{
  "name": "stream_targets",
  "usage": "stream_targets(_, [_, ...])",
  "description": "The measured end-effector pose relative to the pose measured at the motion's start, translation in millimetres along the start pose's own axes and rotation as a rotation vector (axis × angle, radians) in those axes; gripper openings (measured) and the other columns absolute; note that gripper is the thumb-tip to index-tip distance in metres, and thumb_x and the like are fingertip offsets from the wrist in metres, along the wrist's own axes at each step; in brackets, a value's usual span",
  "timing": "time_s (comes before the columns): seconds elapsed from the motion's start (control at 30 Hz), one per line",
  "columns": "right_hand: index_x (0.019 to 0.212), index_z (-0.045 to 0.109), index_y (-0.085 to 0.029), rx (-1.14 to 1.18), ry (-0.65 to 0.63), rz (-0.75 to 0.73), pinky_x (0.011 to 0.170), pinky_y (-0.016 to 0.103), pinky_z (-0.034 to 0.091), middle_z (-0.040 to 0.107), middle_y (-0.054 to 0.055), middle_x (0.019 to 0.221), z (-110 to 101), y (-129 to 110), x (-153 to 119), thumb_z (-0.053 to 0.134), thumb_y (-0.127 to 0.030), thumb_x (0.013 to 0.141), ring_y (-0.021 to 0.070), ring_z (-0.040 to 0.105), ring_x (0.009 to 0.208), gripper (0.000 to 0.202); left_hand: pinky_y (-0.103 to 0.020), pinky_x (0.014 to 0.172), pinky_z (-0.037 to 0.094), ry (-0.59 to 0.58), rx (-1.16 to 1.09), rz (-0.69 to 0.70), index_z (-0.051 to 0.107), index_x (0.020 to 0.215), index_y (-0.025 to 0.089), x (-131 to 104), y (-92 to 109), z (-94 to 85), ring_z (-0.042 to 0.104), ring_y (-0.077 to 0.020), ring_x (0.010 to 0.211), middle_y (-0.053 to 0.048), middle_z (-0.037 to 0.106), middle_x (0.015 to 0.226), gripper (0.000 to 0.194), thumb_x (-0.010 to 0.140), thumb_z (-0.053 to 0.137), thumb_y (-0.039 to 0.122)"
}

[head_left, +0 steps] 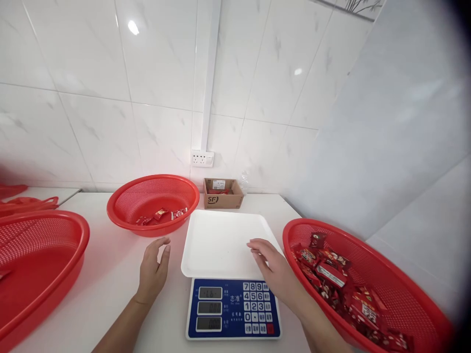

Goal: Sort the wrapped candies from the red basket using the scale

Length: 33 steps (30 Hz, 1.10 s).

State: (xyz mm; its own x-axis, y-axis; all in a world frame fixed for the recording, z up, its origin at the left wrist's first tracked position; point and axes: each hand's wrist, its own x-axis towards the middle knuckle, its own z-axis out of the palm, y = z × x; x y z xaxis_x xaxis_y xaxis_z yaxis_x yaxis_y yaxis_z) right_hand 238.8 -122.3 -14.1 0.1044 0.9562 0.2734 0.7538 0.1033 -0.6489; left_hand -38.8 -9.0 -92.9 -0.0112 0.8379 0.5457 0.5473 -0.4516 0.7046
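Resting on the white tray [221, 240] of the scale [233, 308], the right hand [274, 267] lies palm down with its fingers [257, 245] released and spread, grasping nothing; the fingertips touch the tray's right part, near its front edge. The scale stands at the front edge of the worktop [110, 274], at its middle, with a blue keypad panel facing the person; the top display shows digits too small to read with certainty. The left hand [154, 269] sits just beside the tray's left edge, low over the worktop; its fingers [162, 242] are loosely curled and released, holding nothing; whether it touches the surface cannot be told.

A red basket [386, 294] at the right edge of the worktop, just beside the right forearm, holds many red wrapped packets [331, 274]. A second red basket [152, 203] stands behind the left hand, toward the back edge, with a few packets [162, 214] inside. A third red basket [40, 274] occupies the left edge, partly out of view. A small cardboard box [222, 193] stands at the back edge against the tiled wall [91, 88], below a wall socket [202, 158].
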Motion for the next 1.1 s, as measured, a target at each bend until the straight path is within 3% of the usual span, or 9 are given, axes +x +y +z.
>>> stream_targets(0.17, [0.111,0.055,-0.025,-0.100,-0.143,-0.001,0.090,0.035,0.043,0.048,0.005,0.128,15,-17,28,0.038,-0.027,0.086,0.0182,0.054,0.105,0.030,-0.037,0.086,0.045,-0.045,-0.081,-0.130,0.052,0.104,0.020,2,2,-2.9,0.055,-0.0218,0.101,-0.008,0.061,0.104,0.032,0.084,0.039,0.042])
stream_targets(0.27, [0.103,0.060,-0.023,-0.203,-0.179,0.013,0.083,0.037,0.045,0.058,0.005,0.113,12,-25,34,0.041,-0.026,0.085,0.0189,0.059,0.092,0.026,-0.036,0.081,0.047,-0.059,-0.111,-0.220,0.050,0.108,0.021,1,2,-3.4,0.057,-0.0223,0.100,-0.007,0.062,0.102,0.036,0.083,0.040,0.045])
stream_targets(0.47, [0.085,0.064,-0.018,-0.269,-0.252,-0.063,0.085,0.035,0.043,0.064,0.008,0.101,23,-28,53,0.045,-0.012,0.080,0.0214,0.057,0.101,0.021,-0.034,0.071,0.048,-0.120,-0.122,-0.243,0.049,0.110,0.022,1,1,-2.3,0.058,-0.0242,0.098,-0.008,0.064,0.100,0.041,0.082,0.039,0.048])
stream_targets(0.63, [0.096,0.064,-0.019,-0.253,-0.258,-0.103,0.093,0.031,0.040,0.060,0.005,0.116,26,-22,71,0.044,-0.009,0.080,0.0170,0.055,0.107,0.027,-0.032,0.067,0.049,-0.150,-0.104,-0.262,0.050,0.109,0.023,1,4,-3.6,0.060,-0.0235,0.094,-0.006,0.065,0.096,0.042,0.080,0.038,0.051])
stream_targets(0.8, [0.112,0.058,-0.022,-0.261,-0.182,0.000,0.093,0.029,0.041,0.053,0.004,0.127,-18,2,65,0.048,-0.023,0.082,0.0167,0.051,0.113,0.031,-0.032,0.068,0.050,-0.193,-0.084,-0.275,0.050,0.110,0.024,0,5,-2.4,0.061,-0.0231,0.092,-0.006,0.067,0.094,0.045,0.078,0.037,0.053])
stream_targets(0.93, [0.110,0.058,-0.019,-0.323,-0.083,0.218,0.089,0.031,0.043,0.061,0.007,0.115,-71,43,43,0.044,-0.023,0.084,0.0187,0.057,0.103,0.029,-0.033,0.067,0.050,-0.235,-0.066,-0.272,0.050,0.109,0.024,1,2,-0.1,0.063,-0.0234,0.086,-0.006,0.068,0.091,0.046,0.077,0.038,0.054])
stream_targets(1.03, [0.101,0.063,-0.017,-0.376,-0.133,0.384,0.085,0.034,0.045,0.066,0.009,0.104,-97,75,19,0.049,-0.023,0.080,0.0223,0.061,0.096,0.026,-0.036,0.073,0.049,-0.253,-0.044,-0.290,0.049,0.111,0.027,3,-2,1.5,0.063,-0.0237,0.089,-0.004,0.068,0.090,0.047,0.076,0.037,0.055])
stream_targets(1.1, [0.100,0.065,-0.018,-0.389,-0.229,0.474,0.082,0.034,0.046,0.067,0.008,0.103,-103,91,3,0.059,-0.025,0.072,0.0239,0.062,0.093,0.029,-0.039,0.076,0.049,-0.290,-0.027,-0.317,0.047,0.112,0.029,5,-5,3.0,0.062,-0.0246,0.091,-0.002,0.068,0.090,0.047,0.075,0.037,0.056])
